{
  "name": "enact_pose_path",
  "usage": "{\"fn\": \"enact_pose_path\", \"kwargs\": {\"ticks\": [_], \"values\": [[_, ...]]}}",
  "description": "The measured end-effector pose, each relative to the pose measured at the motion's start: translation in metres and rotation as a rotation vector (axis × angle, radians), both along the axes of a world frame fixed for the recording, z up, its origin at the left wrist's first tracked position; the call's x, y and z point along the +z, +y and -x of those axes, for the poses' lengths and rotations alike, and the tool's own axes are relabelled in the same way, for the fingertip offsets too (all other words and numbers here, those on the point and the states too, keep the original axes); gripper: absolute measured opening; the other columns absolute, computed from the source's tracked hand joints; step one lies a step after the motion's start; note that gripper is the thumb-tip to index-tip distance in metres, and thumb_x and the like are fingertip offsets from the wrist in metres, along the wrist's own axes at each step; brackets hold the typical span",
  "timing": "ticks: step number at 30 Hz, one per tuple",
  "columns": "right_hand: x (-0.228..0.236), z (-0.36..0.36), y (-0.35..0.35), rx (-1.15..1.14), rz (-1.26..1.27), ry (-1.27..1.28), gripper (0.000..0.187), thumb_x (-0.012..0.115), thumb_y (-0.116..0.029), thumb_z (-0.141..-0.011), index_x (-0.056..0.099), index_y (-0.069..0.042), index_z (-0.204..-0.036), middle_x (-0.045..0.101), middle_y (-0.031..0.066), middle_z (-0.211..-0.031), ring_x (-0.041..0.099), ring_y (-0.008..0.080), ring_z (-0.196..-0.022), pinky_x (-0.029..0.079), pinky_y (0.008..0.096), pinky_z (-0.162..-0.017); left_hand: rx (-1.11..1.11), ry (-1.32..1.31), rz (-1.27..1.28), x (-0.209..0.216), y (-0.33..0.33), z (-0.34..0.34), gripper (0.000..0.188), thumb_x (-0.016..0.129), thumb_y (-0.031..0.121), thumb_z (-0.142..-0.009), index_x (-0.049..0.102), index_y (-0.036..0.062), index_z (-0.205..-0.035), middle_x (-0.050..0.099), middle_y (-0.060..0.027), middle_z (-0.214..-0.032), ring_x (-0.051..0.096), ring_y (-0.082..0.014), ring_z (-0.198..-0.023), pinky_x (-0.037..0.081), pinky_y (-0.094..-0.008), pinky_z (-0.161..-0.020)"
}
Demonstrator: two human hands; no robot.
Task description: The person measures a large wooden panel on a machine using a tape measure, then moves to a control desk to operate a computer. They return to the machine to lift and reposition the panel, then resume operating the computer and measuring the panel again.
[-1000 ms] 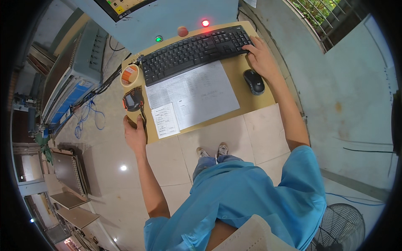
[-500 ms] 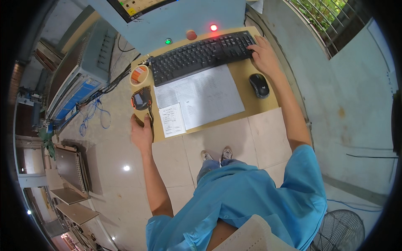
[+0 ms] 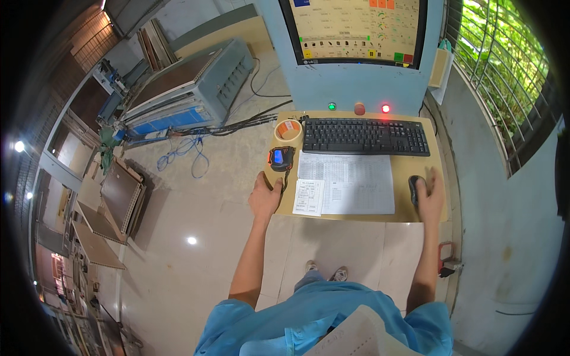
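My left hand [image 3: 265,197] rests at the left edge of the wooden desk shelf, thumb and fingers apart and nothing held. Just above it lies a black and orange tape measure [image 3: 282,159], its strap hanging beside my thumb. At the right side, my right hand [image 3: 431,199] is beside a black computer mouse [image 3: 414,188]. The thumb overlaps the mouse; the other fingers are stretched out, slightly blurred, to its right. A black keyboard [image 3: 365,136] lies across the back of the shelf. In front of it is a printed sheet [image 3: 362,184], with a smaller paper slip [image 3: 309,197] overlapping its left part.
A roll of tape [image 3: 288,130] stands left of the keyboard. Behind are a lit monitor [image 3: 356,29], a green light [image 3: 332,107], a red button [image 3: 359,109] and a red light [image 3: 385,109]. A grey-blue machine [image 3: 190,89] and cables occupy the left. A barred window is at right.
My right hand has left the keyboard's right end and come down to the mouse. My left hand stays at the shelf's left edge. The view has tilted up, showing more of the monitor.
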State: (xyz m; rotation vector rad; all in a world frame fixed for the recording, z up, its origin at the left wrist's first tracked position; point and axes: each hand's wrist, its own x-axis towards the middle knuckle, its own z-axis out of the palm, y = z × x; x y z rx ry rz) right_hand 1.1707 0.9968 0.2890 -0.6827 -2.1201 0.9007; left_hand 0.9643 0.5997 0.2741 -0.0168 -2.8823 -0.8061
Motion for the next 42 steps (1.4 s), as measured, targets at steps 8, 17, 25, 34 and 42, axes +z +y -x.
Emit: {"fn": "enact_pose_path", "kwargs": {"ticks": [8, 17, 25, 34, 42], "values": [[-0.027, 0.001, -0.031, -0.064, -0.248, -0.244, 0.052, 0.064, -0.019, -0.094, 0.051, -0.016, -0.144, 0.045, 0.0257, -0.149, 0.048, 0.044, -0.133, 0.043, 0.0479, -0.108, -0.003, 0.0, -0.008, 0.001, 0.0, -0.002, 0.07, 0.062, 0.049, -0.091, 0.049, 0.0046, -0.143, 0.065, -0.0226, -0.129, 0.065, -0.0405, -0.114, 0.051, -0.0493, -0.095], [-0.032, 0.001, -0.031, -0.046, -0.297, -0.171, 0.041, 0.064, -0.018, -0.094, 0.063, -0.015, -0.135, 0.05, 0.0232, -0.146, 0.051, 0.0418, -0.13, 0.044, 0.0454, -0.108, -0.026, 0.012, -0.032, -0.002, -0.003, -0.001, 0.068, 0.062, 0.048, -0.091, 0.05, 0.0046, -0.142, 0.067, -0.0216, -0.127, 0.066, -0.0399, -0.112, 0.052, -0.0492, -0.092], [-0.032, -0.001, -0.033, -0.024, -0.34, -0.152, 0.039, 0.065, -0.018, -0.092, 0.066, -0.017, -0.131, 0.052, 0.0223, -0.143, 0.055, 0.0398, -0.126, 0.048, 0.0451, -0.103, -0.012, 0.0, -0.012, -0.001, -0.002, 0.0, 0.069, 0.063, 0.048, -0.09, 0.049, 0.0066, -0.143, 0.067, -0.021, -0.127, 0.067, -0.04, -0.111, 0.052, -0.0495, -0.092], [-0.037, -0.001, -0.032, -0.044, -0.332, -0.145, 0.04, 0.064, -0.019, -0.093, 0.066, -0.017, -0.133, 0.052, 0.0227, -0.143, 0.054, 0.0411, -0.127, 0.047, 0.0456, -0.104, -0.023, 0.018, 0.011, -0.007, -0.004, 0.003, 0.068, 0.064, 0.047, -0.09, 0.047, 0.0067, -0.143, 0.066, -0.0214, -0.127, 0.067, -0.0425, -0.107, 0.053, -0.051, -0.091], [-0.035, -0.001, -0.03, -0.044, -0.327, -0.165, 0.041, 0.064, -0.019, -0.093, 0.065, -0.017, -0.133, 0.051, 0.0233, -0.144, 0.053, 0.0412, -0.128, 0.047, 0.0454, -0.105, -0.009, 0.002, -0.004, -0.003, -0.002, 0.001, 0.069, 0.063, 0.048, -0.091, 0.05, 0.005, -0.142, 0.066, -0.0226, -0.128, 0.066, -0.0397, -0.113, 0.052, -0.0491, -0.093]]}}
